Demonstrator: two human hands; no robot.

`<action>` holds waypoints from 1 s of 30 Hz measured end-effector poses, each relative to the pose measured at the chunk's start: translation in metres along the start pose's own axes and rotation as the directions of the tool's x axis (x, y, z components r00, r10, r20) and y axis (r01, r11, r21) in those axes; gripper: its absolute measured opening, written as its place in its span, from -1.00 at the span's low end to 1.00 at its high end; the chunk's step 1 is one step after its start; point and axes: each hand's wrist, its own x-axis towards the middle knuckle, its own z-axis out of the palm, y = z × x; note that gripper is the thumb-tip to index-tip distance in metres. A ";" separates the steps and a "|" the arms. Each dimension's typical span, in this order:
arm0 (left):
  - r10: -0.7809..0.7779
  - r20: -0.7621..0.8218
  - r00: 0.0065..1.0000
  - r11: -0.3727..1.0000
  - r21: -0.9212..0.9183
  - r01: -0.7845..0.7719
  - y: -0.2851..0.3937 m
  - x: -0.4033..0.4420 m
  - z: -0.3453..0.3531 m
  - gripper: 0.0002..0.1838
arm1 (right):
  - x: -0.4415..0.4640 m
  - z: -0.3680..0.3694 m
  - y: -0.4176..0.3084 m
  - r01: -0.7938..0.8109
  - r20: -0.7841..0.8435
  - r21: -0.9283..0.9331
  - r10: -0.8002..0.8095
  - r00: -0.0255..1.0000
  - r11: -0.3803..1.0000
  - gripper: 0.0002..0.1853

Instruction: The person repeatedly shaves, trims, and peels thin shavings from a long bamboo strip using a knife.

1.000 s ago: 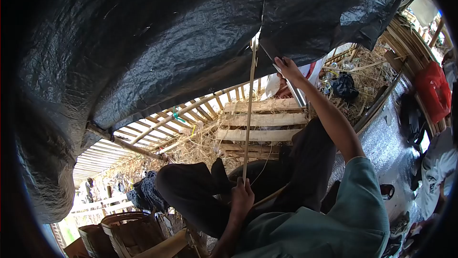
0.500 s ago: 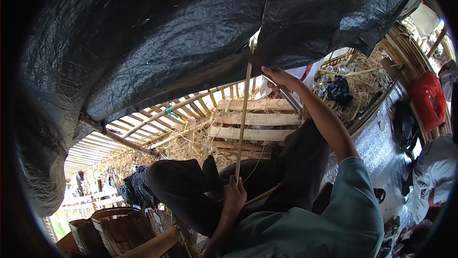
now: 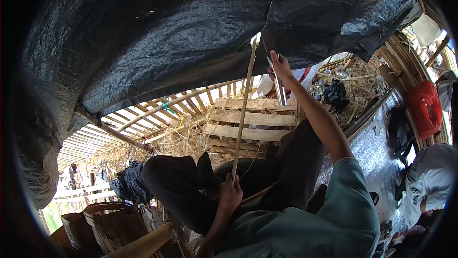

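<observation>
My left hand [image 3: 230, 192] is closed round the lower end of a long, thin bamboo strip [image 3: 245, 100], in front of my bent legs. The strip slants upward, and its pale tip meets the lower edge of the black plastic sheet [image 3: 191, 33]. My right hand [image 3: 281, 67], arm stretched out, grips a knife [image 3: 279, 88] with a long silver, tube-like handle. Its dark blade points up beside the strip's upper end, hard to make out against the sheet. A thin loose sliver curls beside the strip above my left hand.
A slatted wooden pallet [image 3: 253, 118] lies on straw ahead of my legs. Woven baskets [image 3: 114, 227] stand at lower left. To the right are a black plastic bag [image 3: 336, 93], a red bag [image 3: 423, 107] and another person in a light shirt [image 3: 427, 177].
My right hand has risen slightly, and the knife has turned more upright, its blade now to the right of the strip. My left hand keeps its hold on the strip.
</observation>
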 end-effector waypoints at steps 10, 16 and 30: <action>0.028 -0.015 0.999 1.000 -0.008 -0.029 -0.002 0.001 0.001 -0.83 | -0.007 -0.006 -0.002 0.017 0.146 -0.128 0.002 0.989 0.992 -0.54; 0.038 -0.011 0.999 0.999 -0.037 -0.038 -0.004 0.001 -0.001 -0.83 | -0.002 -0.020 0.004 0.067 0.309 -0.381 0.058 0.949 0.922 -0.46; 0.013 -0.004 1.000 0.999 -0.029 -0.014 -0.003 0.001 0.002 -0.83 | -0.010 -0.008 0.004 0.002 0.211 -0.360 0.080 0.974 0.933 -0.49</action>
